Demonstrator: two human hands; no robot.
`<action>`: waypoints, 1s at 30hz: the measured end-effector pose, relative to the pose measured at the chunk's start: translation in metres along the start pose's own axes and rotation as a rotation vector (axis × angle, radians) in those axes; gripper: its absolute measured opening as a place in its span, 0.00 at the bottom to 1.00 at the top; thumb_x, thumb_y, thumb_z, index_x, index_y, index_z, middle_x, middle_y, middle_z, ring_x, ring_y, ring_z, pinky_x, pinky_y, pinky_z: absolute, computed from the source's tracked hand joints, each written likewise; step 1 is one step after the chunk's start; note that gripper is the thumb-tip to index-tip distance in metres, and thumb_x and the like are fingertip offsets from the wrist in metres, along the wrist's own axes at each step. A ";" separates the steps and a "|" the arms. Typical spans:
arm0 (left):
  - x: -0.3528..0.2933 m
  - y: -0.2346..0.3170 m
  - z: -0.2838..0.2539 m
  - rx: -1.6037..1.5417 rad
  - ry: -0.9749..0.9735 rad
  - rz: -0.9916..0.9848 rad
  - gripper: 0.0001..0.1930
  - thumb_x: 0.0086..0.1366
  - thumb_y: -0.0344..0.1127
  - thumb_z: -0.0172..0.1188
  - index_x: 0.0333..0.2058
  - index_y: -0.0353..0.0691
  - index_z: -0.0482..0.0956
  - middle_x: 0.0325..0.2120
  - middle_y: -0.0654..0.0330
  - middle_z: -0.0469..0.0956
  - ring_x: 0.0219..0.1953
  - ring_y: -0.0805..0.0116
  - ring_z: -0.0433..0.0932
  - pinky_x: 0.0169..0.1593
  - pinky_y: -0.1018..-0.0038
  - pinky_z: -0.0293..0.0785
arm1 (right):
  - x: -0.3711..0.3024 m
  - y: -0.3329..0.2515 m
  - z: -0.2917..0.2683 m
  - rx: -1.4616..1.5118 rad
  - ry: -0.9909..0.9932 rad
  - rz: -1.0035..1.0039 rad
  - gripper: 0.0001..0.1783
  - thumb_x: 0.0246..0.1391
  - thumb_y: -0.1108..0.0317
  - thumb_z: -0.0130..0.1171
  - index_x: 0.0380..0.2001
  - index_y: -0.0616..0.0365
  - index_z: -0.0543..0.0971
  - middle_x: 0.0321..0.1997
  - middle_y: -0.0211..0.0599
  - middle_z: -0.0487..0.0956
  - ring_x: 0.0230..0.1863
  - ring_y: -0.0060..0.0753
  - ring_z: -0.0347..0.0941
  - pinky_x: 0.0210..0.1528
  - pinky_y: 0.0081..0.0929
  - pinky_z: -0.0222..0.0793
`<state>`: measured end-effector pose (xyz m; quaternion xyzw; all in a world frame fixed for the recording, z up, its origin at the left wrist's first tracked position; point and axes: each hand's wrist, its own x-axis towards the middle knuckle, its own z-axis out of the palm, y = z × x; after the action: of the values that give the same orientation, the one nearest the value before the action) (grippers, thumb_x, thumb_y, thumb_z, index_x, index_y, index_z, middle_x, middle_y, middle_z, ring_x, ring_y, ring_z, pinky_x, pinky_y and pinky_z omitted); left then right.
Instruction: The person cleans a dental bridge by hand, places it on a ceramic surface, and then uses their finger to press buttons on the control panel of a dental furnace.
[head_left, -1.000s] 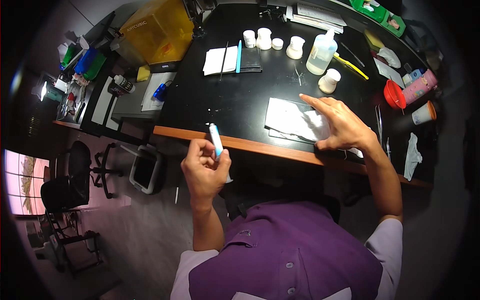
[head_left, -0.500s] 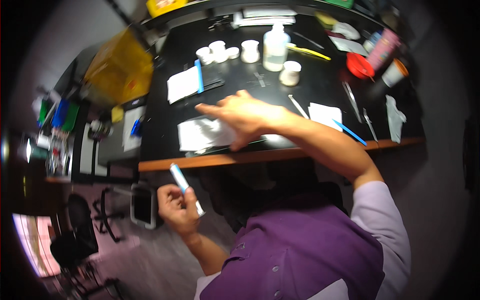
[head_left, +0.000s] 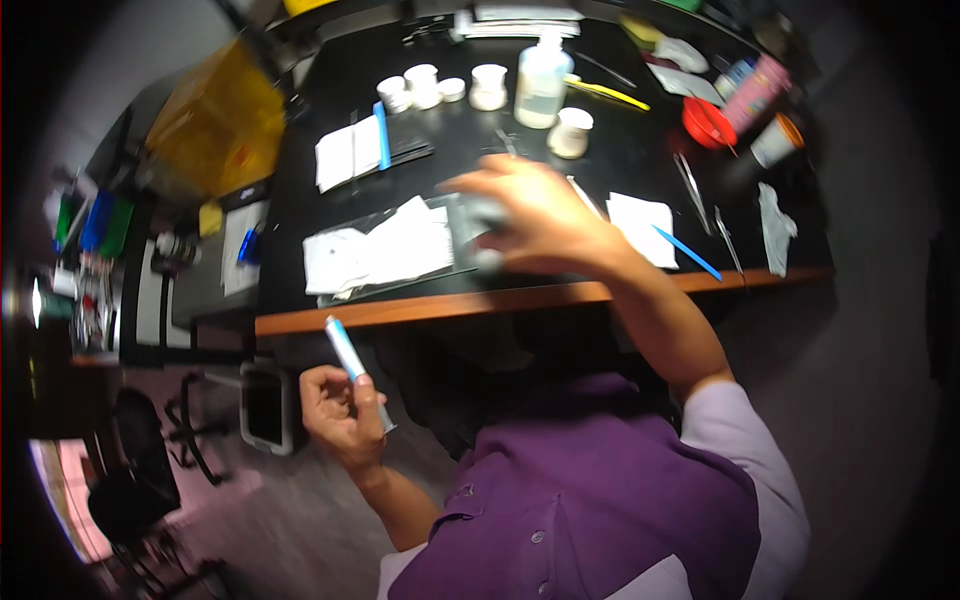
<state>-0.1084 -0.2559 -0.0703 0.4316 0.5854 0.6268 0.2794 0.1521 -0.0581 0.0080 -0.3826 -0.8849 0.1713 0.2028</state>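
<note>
Off the table's front edge, my left hand (head_left: 343, 412) is closed around a slim white and light-blue tube (head_left: 347, 348), tilted with its upper end toward the table. My right hand (head_left: 535, 212) is over the front middle of the black table, its fingers smeared by motion. A blurred greyish thing (head_left: 486, 212) shows at those fingers; whether they grip it I cannot tell. Just left of this hand, crumpled white paper (head_left: 405, 243) lies on a flat, clear-looking sheet or plate. White paper (head_left: 640, 225) with a blue stick (head_left: 688, 252) across it lies to the hand's right.
A pump bottle (head_left: 543, 88) and several white jars (head_left: 489, 88) stand farther back. Tweezers (head_left: 692, 190), a red bowl (head_left: 708, 123) and a pink bottle (head_left: 757, 92) are at the right. White sheets (head_left: 348, 155) lie back left. The table's wooden edge (head_left: 420, 311) runs along the front.
My right hand has moved right, off the crumpled paper, which now shows more fully; a blurred grey thing appears at its fingers. My left hand still holds the tube. The whole view has shifted slightly.
</note>
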 end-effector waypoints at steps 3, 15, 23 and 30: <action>-0.002 -0.006 0.004 -0.070 -0.029 -0.019 0.11 0.67 0.22 0.64 0.42 0.35 0.69 0.29 0.61 0.74 0.24 0.77 0.78 0.29 0.81 0.75 | -0.050 0.035 -0.013 -0.325 0.291 0.267 0.14 0.51 0.68 0.75 0.39 0.61 0.84 0.36 0.48 0.83 0.37 0.54 0.82 0.41 0.46 0.78; 0.003 -0.005 0.007 -0.104 -0.006 0.070 0.10 0.65 0.24 0.65 0.39 0.36 0.71 0.23 0.62 0.78 0.23 0.77 0.81 0.30 0.81 0.75 | -0.035 0.015 -0.005 -0.251 0.263 0.257 0.04 0.52 0.74 0.67 0.29 0.63 0.83 0.30 0.51 0.83 0.35 0.59 0.83 0.42 0.50 0.79; -0.008 0.007 0.010 -0.091 0.024 0.052 0.08 0.67 0.24 0.61 0.41 0.34 0.70 0.25 0.60 0.76 0.25 0.75 0.79 0.32 0.80 0.76 | 0.085 -0.063 0.058 -0.233 -0.145 -0.087 0.08 0.46 0.75 0.66 0.31 0.65 0.87 0.39 0.55 0.87 0.43 0.59 0.87 0.43 0.51 0.85; -0.018 -0.001 0.004 -0.116 -0.042 -0.052 0.07 0.68 0.23 0.56 0.42 0.34 0.68 0.32 0.53 0.75 0.26 0.72 0.79 0.30 0.80 0.80 | 0.010 -0.032 0.041 0.064 0.271 -0.144 0.06 0.47 0.72 0.70 0.28 0.61 0.82 0.33 0.46 0.83 0.36 0.55 0.84 0.37 0.48 0.81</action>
<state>-0.0963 -0.2688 -0.0754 0.4123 0.5531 0.6431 0.3325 0.1065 -0.0776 -0.0109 -0.3311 -0.8687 0.1316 0.3440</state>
